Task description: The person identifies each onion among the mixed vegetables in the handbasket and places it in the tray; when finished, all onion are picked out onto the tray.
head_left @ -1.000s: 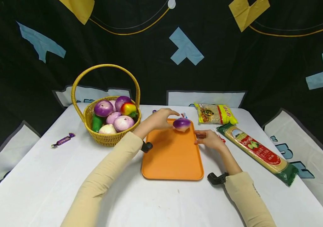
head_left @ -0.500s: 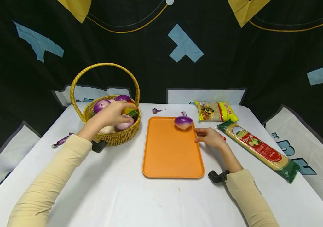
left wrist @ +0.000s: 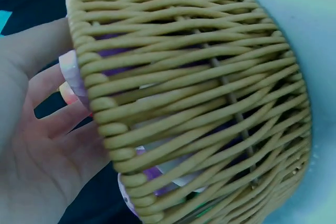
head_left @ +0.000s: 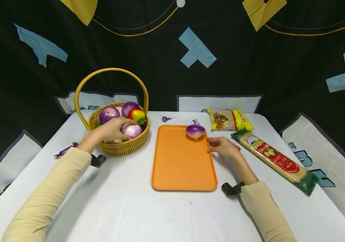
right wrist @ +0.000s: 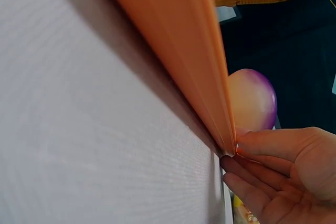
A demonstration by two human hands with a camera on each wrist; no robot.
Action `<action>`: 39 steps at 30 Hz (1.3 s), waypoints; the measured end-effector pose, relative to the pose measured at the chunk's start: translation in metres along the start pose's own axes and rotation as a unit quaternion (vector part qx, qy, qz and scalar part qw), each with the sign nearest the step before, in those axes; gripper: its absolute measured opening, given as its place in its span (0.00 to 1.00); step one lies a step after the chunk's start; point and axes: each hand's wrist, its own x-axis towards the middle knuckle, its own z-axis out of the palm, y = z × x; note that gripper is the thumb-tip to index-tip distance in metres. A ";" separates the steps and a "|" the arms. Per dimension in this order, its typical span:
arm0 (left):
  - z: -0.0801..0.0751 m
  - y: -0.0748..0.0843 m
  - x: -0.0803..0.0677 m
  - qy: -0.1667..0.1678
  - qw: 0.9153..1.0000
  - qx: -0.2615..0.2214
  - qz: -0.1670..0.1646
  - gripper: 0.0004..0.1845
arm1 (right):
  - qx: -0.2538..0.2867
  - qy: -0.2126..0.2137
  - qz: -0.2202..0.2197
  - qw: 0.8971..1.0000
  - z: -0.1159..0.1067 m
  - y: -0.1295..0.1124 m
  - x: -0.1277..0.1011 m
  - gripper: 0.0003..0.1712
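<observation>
A yellow wicker basket [head_left: 121,148] with a tall handle stands at the table's left and holds several purple and pale onions, a red-yellow tomato [head_left: 136,115] and something green. My left hand [head_left: 121,127] reaches into it, fingers laid over a pale onion [head_left: 131,130]. The left wrist view shows the basket wall [left wrist: 199,93] close up, with the left hand [left wrist: 47,124] spread behind it. One purple onion [head_left: 195,131] lies at the far end of the orange tray [head_left: 181,164]. My right hand [head_left: 213,145] touches the tray's right rim [right wrist: 210,87] with its fingertips [right wrist: 252,187], near that onion [right wrist: 252,100].
A long pasta packet [head_left: 273,161] lies right of the tray, a yellow snack bag [head_left: 230,120] behind it. A purple sweet [head_left: 66,150] sits left of the basket, a lollipop [head_left: 166,118] behind the tray. White tablecloth and a black backdrop surround it all.
My left hand let go of the purple onion on the tray, swung left to the basket and settled onto the onions there. The right hand stayed at the tray's rim.
</observation>
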 end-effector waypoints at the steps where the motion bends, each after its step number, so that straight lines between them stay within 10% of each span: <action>1: 0.001 -0.001 0.000 0.003 1.000 0.003 0.000 0.31 | -0.002 0.000 -0.001 1.000 0.000 0.000 0.000 0.31; 19: -0.016 0.047 0.003 0.119 0.991 -0.051 0.021 0.35 | 0.011 -0.003 -0.015 1.000 -0.002 0.002 -0.001 0.32; 32: 0.044 0.087 0.075 0.084 0.990 -0.075 0.080 0.33 | -0.003 -0.001 -0.015 1.000 -0.003 0.003 0.000 0.32; 39: 0.080 0.077 0.114 0.068 0.996 -0.050 0.036 0.34 | 0.001 -0.006 -0.020 1.000 -0.002 0.002 -0.001 0.32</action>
